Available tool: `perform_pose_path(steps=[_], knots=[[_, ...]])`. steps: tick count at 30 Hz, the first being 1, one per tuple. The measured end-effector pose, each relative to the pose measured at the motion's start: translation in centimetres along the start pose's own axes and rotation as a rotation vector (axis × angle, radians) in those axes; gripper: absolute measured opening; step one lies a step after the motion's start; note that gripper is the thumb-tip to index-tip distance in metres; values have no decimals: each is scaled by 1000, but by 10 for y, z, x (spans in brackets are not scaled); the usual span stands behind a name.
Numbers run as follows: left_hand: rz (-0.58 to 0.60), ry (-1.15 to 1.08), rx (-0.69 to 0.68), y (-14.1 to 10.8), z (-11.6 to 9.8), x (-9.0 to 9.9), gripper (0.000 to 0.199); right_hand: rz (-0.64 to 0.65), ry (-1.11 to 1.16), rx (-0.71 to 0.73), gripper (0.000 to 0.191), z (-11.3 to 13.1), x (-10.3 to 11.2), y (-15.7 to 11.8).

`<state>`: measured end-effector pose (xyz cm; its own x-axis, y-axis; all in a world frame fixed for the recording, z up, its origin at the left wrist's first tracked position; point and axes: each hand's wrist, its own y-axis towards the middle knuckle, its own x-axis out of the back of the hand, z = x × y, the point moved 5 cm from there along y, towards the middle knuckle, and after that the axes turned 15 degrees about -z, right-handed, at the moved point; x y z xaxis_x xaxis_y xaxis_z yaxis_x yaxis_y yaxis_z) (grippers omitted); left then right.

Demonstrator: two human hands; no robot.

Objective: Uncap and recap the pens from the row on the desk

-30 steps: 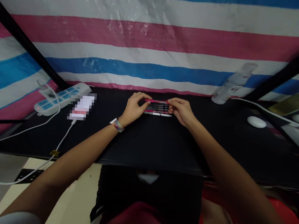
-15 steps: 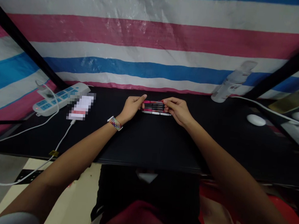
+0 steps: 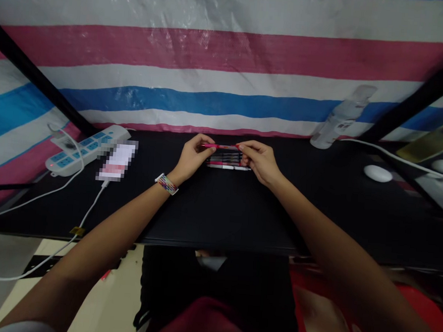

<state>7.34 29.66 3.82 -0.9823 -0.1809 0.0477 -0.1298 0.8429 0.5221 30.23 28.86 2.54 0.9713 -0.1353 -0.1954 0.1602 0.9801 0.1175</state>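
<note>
A red pen (image 3: 226, 147) is held level between my two hands, just beyond a row of pens. Thumb and fingers of my left hand (image 3: 194, 154) pinch its left end. At its right end, my right hand (image 3: 260, 161) grips it the same way, with its lower fingers close to the other pens. Several dark pens (image 3: 225, 157) lie side by side on the black table (image 3: 222, 206), together with a pinkish-red one. Nearest to me in the row is a white pen (image 3: 229, 167). Fingertips cover parts of the pen ends.
On the left lie a power strip (image 3: 88, 151) and a phone (image 3: 117, 161) with a white cable. At the back right stands a clear bottle (image 3: 342, 119); a white computer mouse (image 3: 378, 173) lies nearby. A striped plastic sheet (image 3: 229, 50) hangs behind the table.
The red pen has come away from the row, lifted slightly and moved towards the back. My left hand has shifted a little left, its thumb now lying along the pen.
</note>
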Motion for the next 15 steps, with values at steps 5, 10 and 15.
perform_pose_path(steps=[5, 10, 15], knots=[[7, 25, -23, -1, -3, 1, 13, 21, 64, -16, 26, 0, -1, -1], [6, 47, 51, -4, -3, -2, 19, 26, 128, -53, 22, 2, -2, -1], [48, 93, 76, -8, -9, -5, 55, -21, 82, -64, 19, 4, 0, -2]])
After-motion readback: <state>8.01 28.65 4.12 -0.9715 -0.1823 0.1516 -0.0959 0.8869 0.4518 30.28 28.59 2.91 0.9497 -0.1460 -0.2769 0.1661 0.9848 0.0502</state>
